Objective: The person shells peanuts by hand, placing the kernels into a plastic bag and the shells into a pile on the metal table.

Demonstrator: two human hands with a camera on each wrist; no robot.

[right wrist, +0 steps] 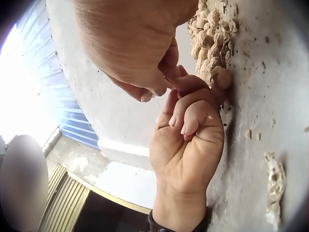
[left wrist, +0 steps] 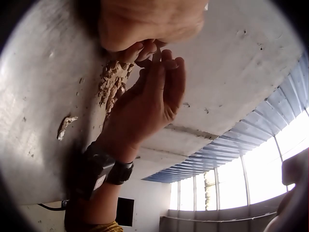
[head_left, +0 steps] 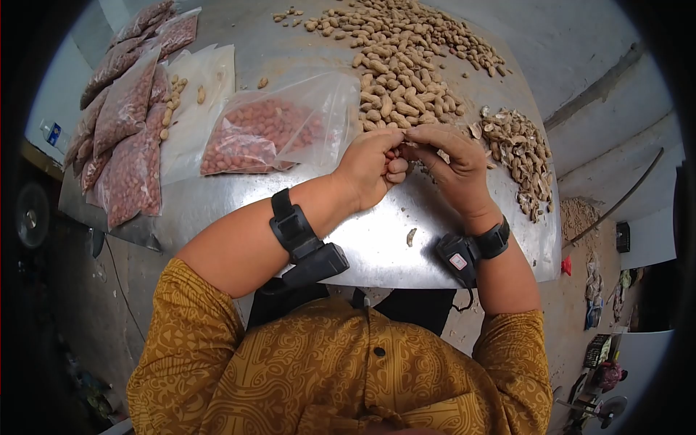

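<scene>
Both hands meet over the metal table, in front of the heap of unshelled peanuts [head_left: 406, 94]. The left hand [head_left: 366, 172] has its fingers curled in toward the palm, and reddish peanut kernels [head_left: 391, 154] show between them. The right hand [head_left: 460, 168] comes in from the other side, thumb and fingertips bent together at the left fingertips, pinching a peanut that the fingers mostly hide. In the right wrist view, the curled left hand [right wrist: 188, 140] sits just below the right hand [right wrist: 130, 43]. The left wrist view shows the right hand [left wrist: 140, 106] from the side, fingertips touching the left hand [left wrist: 152, 24].
An open clear bag of red kernels [head_left: 261, 134] lies left of the hands. Filled bags [head_left: 127, 138] are stacked farther left, beside flat empty bags [head_left: 196, 109]. Broken shells [head_left: 518, 148] are piled on the right. One shell piece [head_left: 411, 237] lies near the table's front edge.
</scene>
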